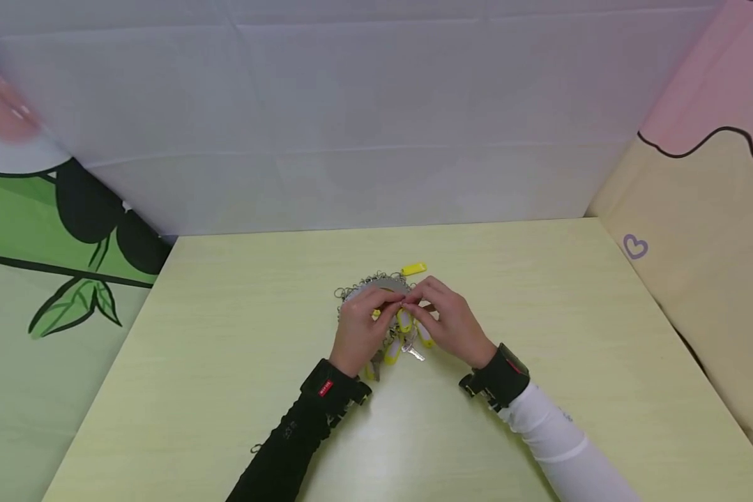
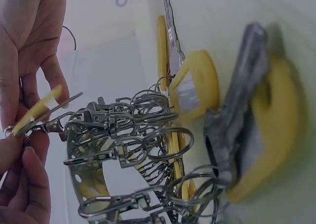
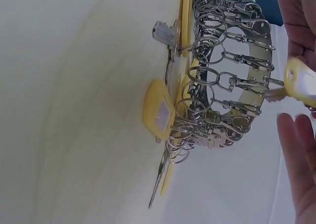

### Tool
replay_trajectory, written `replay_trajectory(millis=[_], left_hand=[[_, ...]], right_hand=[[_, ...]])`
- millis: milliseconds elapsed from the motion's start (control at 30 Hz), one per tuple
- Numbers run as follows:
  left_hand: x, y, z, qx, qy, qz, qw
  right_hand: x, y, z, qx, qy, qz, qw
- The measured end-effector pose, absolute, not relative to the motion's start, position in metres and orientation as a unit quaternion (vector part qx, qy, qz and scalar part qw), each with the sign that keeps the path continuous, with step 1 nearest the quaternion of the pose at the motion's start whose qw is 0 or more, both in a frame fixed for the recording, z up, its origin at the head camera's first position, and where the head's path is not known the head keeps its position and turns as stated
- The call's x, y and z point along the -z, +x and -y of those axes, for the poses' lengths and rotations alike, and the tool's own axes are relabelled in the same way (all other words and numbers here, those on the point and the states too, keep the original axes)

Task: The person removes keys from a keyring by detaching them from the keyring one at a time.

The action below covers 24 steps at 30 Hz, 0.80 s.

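Two hands (image 1: 359,331) (image 1: 453,324) hold up one yellow tag (image 3: 299,81) and one key (image 3: 276,94).

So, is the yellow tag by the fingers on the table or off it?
Off it: the right wrist view shows the tag beside the fingers, well apart from the table.

Yellow tags (image 1: 425,336) lie beside your right hand (image 1: 453,323); your left sleeve (image 1: 282,446) is black, your right sleeve (image 1: 565,446) white.
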<state>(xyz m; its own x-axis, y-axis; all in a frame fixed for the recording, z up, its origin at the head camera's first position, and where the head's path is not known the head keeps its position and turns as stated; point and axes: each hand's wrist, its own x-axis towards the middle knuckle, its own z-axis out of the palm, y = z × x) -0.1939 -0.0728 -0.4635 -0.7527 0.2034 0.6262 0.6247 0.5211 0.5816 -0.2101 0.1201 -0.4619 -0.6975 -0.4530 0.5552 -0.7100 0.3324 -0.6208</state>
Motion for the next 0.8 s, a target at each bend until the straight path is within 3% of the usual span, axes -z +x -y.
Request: replay_trajectory(millis=[133,367,500,800], left_hand=[[0.4629,-0.1940,0.0730,0.436,-0.240,0.836,0.232],[0.4598,-0.1927,0.0748,0.447,-0.228,0.840,0.204],[0.4590,-0.1937,0.0753,0.448,-0.235,0.839,0.201],[0.4644,-0.1993,0.0756,0.426,-0.273,0.847,0.167]], right_hand=[[0.4635,-0.2102,-0.1203,-0.455,0.365,0.799,0.144],[0.4674,-0.2115,-0.1171,-0.439,0.370,0.787,0.224],[0.4677,-0.2103,-0.1142,-0.400,0.355,0.809,0.243],[0.4672,-0.2118,-0.1194,-0.419,0.329,0.831,0.162]])
